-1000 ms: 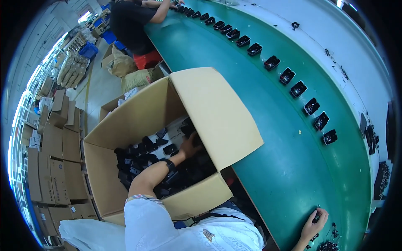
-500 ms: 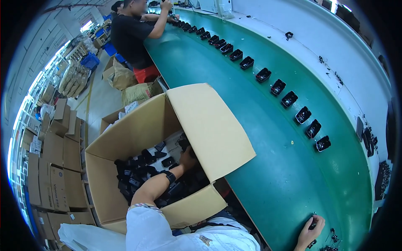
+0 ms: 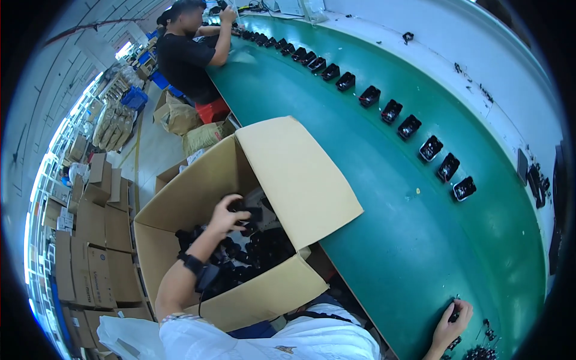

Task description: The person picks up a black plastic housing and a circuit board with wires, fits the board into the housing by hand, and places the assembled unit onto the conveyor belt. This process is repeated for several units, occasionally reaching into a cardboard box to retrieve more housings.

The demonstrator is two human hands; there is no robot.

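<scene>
My left hand [image 3: 225,217] is inside an open cardboard box [image 3: 309,186], its fingers closed round a black plastic housing [image 3: 255,215]. Below it in the box lies a jumbled heap of similar black plastic parts [image 3: 270,247]. At the lower right my right hand [image 3: 451,327] rests on the green tabletop [image 3: 384,264], curled round a small dark part [image 3: 455,313] that the fingers mostly hide. Beside that hand lies a cluster of small black pieces [image 3: 480,353] with thin stems.
Black open housings [image 3: 431,148] stand in a long curved row down the table. Loose black parts [image 3: 536,185] lie on the white ledge at right. Stacked cartons [image 3: 90,264] fill the left. A co-worker in a dark shirt [image 3: 185,63] works at the table's far end.
My left hand has come up and left from the box's right side, with a black housing in its fingers. My right hand stays in nearly the same place. The view has shifted slightly.
</scene>
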